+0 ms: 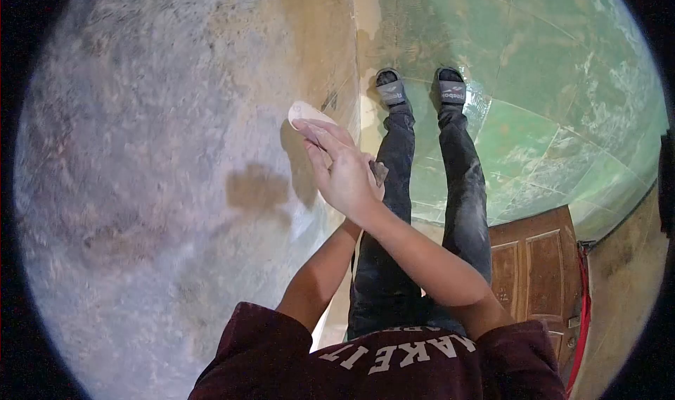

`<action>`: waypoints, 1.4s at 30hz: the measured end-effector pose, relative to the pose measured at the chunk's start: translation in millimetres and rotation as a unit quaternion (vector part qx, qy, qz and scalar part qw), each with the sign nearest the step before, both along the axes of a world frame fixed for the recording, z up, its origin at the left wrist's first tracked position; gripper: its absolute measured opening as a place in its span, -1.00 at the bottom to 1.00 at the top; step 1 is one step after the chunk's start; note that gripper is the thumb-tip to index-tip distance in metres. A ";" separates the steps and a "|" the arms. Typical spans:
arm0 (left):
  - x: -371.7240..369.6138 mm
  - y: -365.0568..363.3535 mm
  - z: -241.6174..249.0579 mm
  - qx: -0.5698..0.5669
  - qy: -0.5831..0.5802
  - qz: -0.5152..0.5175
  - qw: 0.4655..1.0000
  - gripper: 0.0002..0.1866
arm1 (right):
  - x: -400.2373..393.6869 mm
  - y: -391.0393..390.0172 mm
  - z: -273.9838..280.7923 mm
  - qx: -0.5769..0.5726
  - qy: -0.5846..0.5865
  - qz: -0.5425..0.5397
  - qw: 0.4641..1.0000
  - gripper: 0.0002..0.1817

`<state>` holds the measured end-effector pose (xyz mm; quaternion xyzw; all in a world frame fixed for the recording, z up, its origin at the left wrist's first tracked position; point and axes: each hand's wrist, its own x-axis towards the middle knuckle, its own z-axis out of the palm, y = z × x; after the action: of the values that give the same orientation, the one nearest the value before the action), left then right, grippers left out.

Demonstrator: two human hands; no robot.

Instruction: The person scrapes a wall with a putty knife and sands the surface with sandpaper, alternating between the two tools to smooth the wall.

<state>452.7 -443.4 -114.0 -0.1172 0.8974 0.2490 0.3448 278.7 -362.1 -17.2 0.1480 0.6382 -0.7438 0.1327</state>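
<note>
My right hand (342,169) is raised beside the wall, with its fingers closed on a thin white piece (302,111) with a rounded end and faint print. It looks like a sheet or disc of sandpaper. My right forearm crosses over the left one. Most of my left hand (368,159) is hidden behind the right hand and wrist; only a bit of its fingers shows. Right beside those fingers is a small grey-brown piece (380,173), too covered to name, and the left hand appears closed on it.
A mottled grey-white wall (140,154) fills the left side, with shadows of my head and hands. Dusty green floor tiles (534,69) lie below my sandalled feet (391,90). At lower right are a brown panelled door (529,270) and a red hanging strip (582,315).
</note>
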 end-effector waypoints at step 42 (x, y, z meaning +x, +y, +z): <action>-5.4 18.1 -1.4 0.013 -0.010 -0.083 0.996 -0.63 | -5.8 -113.4 -60.6 0.372 0.122 0.099 0.915 -0.49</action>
<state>447.3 -425.3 -115.4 -0.0399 0.8974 0.2301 0.3744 272.9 -475.5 -77.8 0.0309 0.8912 -0.4482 0.0622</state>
